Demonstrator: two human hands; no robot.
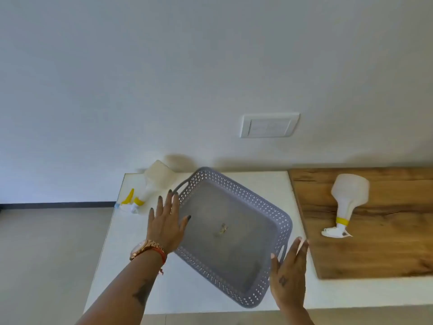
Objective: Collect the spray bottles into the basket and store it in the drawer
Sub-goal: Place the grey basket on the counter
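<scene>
A spray bottle (150, 184) lies on its side at the back-left of the white desk (131, 254). The left hand (166, 221), fingers spread wide, overlaps the left rim of the grey basket (257, 198); contact appears likely. The right hand (289, 275), flat and empty, is beside the basket's near-right wall. A second spray bottle (349, 195) lies on the wooden board (386, 254).

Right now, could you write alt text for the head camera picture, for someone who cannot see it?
Two open bare hands, left hand and right hand, flank an empty grey basket on a white counter. One spray bottle lies left of the basket; another spray bottle lies on a wooden board to the right.
</scene>
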